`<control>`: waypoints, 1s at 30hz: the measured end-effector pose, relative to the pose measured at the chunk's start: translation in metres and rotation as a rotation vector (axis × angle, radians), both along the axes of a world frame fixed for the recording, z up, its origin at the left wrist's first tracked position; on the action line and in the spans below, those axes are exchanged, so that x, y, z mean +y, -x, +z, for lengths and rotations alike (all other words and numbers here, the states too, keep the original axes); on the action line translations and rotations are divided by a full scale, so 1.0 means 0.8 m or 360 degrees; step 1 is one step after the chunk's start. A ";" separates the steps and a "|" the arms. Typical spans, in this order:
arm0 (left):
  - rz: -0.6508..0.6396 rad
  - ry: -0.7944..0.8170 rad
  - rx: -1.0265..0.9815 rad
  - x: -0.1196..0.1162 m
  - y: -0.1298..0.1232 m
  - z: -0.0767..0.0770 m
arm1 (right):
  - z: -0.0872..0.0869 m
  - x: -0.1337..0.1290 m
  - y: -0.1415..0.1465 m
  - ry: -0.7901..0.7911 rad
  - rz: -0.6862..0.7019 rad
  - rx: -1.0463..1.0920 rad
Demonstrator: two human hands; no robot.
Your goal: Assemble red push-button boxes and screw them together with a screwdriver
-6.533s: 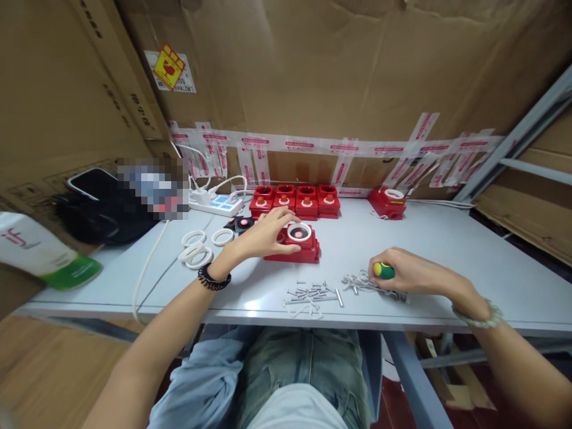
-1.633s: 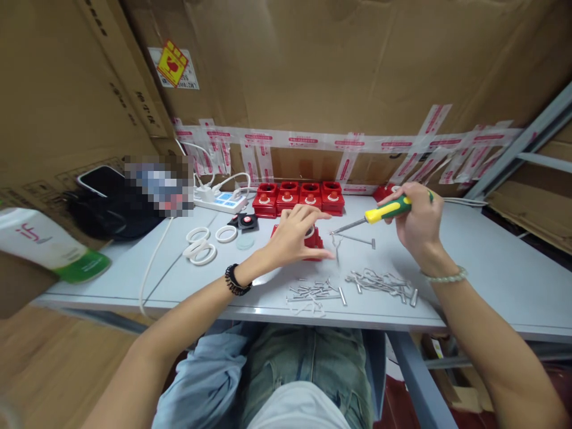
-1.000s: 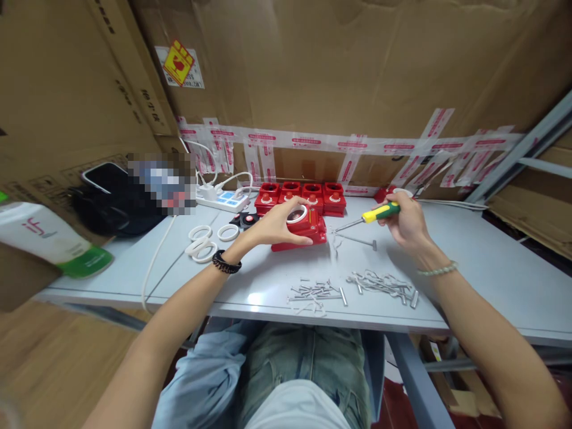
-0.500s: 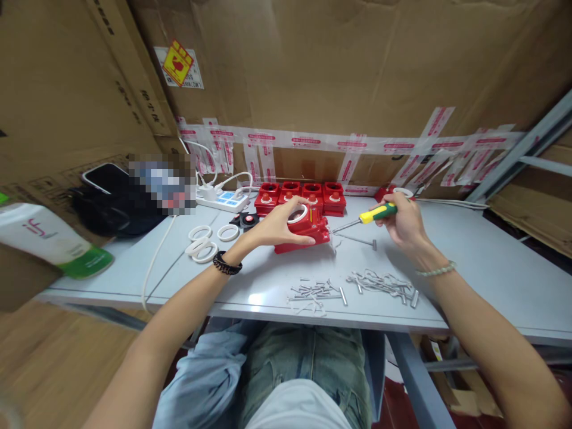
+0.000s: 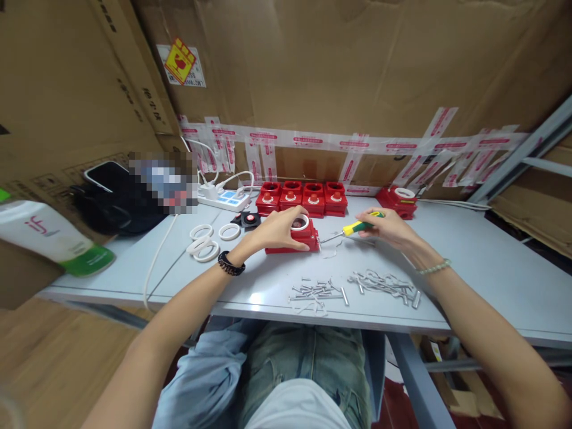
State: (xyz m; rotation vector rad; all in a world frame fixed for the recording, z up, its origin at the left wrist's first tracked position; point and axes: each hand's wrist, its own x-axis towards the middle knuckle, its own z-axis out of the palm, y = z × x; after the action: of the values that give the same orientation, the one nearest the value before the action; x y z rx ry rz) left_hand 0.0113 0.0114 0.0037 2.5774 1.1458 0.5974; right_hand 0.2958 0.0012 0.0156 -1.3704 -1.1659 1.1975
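My left hand [image 5: 283, 231] is closed round a red box [image 5: 310, 237] with a white ring in its top, and the box rests on the table. In my right hand [image 5: 388, 229] is a screwdriver [image 5: 353, 228] with a yellow and green handle. Its shaft slants down to the left, and the tip is at the box's right end; contact cannot be made out clearly. A thin white cord [image 5: 330, 252] lies beside that end. Nearer the front edge lie a pile of screws [image 5: 315, 289] and a tangle of cords with small metal rods [image 5: 384, 285].
Several red boxes [image 5: 291, 199] stand in a row at the back, and another red box [image 5: 397, 204] stands further right. White rings [image 5: 206, 250] lie on the left, near black parts [image 5: 249, 219] and a power strip [image 5: 226, 200]. A white-green tube [image 5: 53, 238] stands at far left.
The red box has come down flatter onto the table and slightly left. My right hand has moved left and down with the screwdriver, uncovering the red box at the back right.
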 end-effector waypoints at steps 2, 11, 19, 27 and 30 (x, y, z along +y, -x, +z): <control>0.0019 -0.0009 0.0087 -0.002 -0.002 -0.001 | -0.004 0.001 -0.002 0.0058 0.0072 -0.0007; -0.0060 -0.0447 0.0432 -0.014 -0.013 0.003 | -0.008 0.011 -0.032 0.0039 0.0434 -0.0192; -0.0305 -0.0523 0.0603 -0.017 -0.024 -0.002 | -0.009 0.006 -0.036 -0.0063 0.0395 -0.0937; -0.0307 -0.0509 0.0644 -0.019 -0.026 0.003 | -0.005 0.004 -0.026 -0.0094 0.0307 -0.0971; -0.0310 -0.0526 0.0680 -0.021 -0.028 0.004 | -0.003 0.001 -0.030 -0.0057 0.0426 -0.0932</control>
State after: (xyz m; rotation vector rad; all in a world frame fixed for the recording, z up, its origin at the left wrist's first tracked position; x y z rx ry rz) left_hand 0.0340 -0.0053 0.0068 3.1637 0.9520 0.2058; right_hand 0.3200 0.0018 0.0135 -1.6300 -1.8168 0.9675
